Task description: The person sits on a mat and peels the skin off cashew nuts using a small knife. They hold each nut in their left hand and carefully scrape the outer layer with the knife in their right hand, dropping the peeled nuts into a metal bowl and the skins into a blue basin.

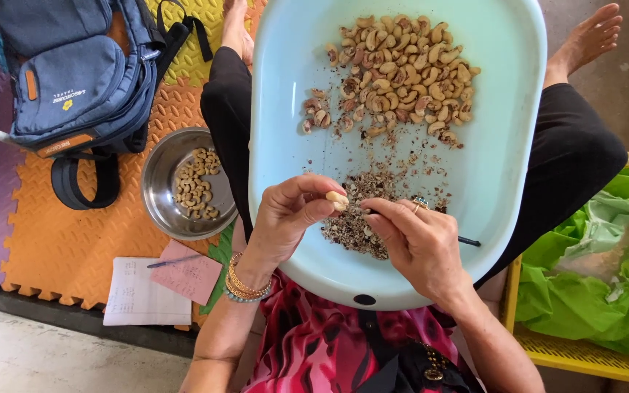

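The left hand (285,218) pinches a pale cashew kernel (337,200) in its fingertip grip above the light blue tub (504,145), over the heap of dark peelings (362,218). The right hand (420,244) has its grip closed round a thin dark tool (469,241), mostly hidden, only its end poking out. Unpeeled cashews (402,69) pile at the tub's far end; the blue backpack (74,73) is cut off at the frame's edge.

Gold and beaded bangles (244,280) on left wrist, ring (421,204) on right hand, pink-red patterned top (314,342), black trousers (569,153), bare feet.
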